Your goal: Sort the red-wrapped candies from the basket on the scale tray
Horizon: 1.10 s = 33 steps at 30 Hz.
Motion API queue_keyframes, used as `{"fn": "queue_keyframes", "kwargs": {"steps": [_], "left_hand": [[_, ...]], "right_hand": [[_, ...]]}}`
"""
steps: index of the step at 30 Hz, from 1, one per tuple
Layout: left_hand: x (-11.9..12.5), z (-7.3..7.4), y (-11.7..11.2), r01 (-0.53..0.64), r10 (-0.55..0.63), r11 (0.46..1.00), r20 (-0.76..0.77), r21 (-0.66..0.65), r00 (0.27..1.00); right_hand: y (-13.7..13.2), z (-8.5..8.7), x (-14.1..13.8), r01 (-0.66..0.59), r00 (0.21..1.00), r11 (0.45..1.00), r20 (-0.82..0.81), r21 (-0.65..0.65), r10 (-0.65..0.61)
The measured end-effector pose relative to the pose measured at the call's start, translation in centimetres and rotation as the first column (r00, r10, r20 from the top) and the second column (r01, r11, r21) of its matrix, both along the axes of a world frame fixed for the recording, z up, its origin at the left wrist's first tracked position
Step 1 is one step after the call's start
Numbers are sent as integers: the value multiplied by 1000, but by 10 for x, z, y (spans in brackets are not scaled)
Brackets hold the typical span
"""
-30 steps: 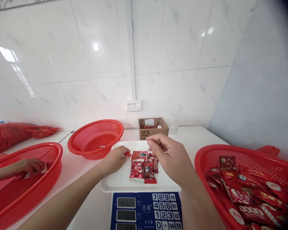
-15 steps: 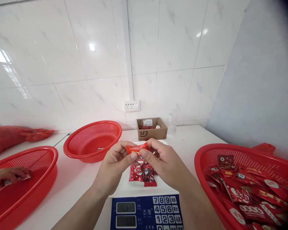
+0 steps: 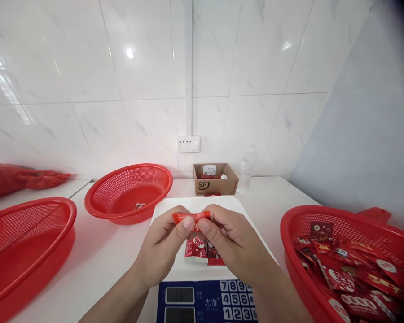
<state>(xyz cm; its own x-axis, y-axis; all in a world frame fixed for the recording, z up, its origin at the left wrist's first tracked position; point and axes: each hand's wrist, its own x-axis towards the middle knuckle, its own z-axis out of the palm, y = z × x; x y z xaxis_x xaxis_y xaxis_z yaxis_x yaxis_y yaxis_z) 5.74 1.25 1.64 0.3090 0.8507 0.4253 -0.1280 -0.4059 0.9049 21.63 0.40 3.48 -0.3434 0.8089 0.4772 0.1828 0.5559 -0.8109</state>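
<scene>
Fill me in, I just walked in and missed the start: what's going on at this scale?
A person pinches a small red packet between both hands, the left hand at one end and the right hand at the other, just above the white pan of a scale. A few more red packets lie piled on that pan under the hands. The red basket on the right is heaped with similar packets; the round basket behind holds only one small item.

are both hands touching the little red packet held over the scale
Touching. The head view shows the left hand and right hand each pinching one end of the red packet between thumb and fingers.
</scene>
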Motion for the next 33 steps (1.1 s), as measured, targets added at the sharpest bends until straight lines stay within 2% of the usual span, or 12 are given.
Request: {"fn": "queue_keyframes", "kwargs": {"steps": [5, 12, 15, 18, 21, 23, 27, 33], "left_hand": [[-4, -2, -3, -24, 22, 999, 63, 27, 998], [-12, 7, -5, -4, 4, 1000, -33, 1, 999], [-16, 12, -5, 85, -90, 992, -52, -96, 995], [-18, 16, -6, 218, -223, 955, -6, -199, 975], [-20, 17, -7, 285, -286, 934, 25, -217, 958], [-21, 16, -8, 263, -267, 946, 3, -192, 964], [-21, 15, -11, 131, -140, 988, -123, -78, 982], [-19, 16, -14, 63, -56, 997, -166, 38, 985]], "right_hand": [[-2, -4, -7, -33, 999, 999, 6, -25, 33], [-1, -7, -10, 47, 997, 999, 61, -3, -46], [-1, -9, -9, 56, 990, 998, 127, 5, -56], [-2, -11, -10, 16, 990, 1000, 139, -3, -16], [-4, -11, -13, -10, 994, 1000, 106, 14, 8], [-4, -11, -15, -16, 996, 999, 87, 30, 13], [-4, -11, -16, -32, 998, 999, 61, 39, 30], [-5, -14, -13, -74, 997, 997, 11, 6, 74]]}}
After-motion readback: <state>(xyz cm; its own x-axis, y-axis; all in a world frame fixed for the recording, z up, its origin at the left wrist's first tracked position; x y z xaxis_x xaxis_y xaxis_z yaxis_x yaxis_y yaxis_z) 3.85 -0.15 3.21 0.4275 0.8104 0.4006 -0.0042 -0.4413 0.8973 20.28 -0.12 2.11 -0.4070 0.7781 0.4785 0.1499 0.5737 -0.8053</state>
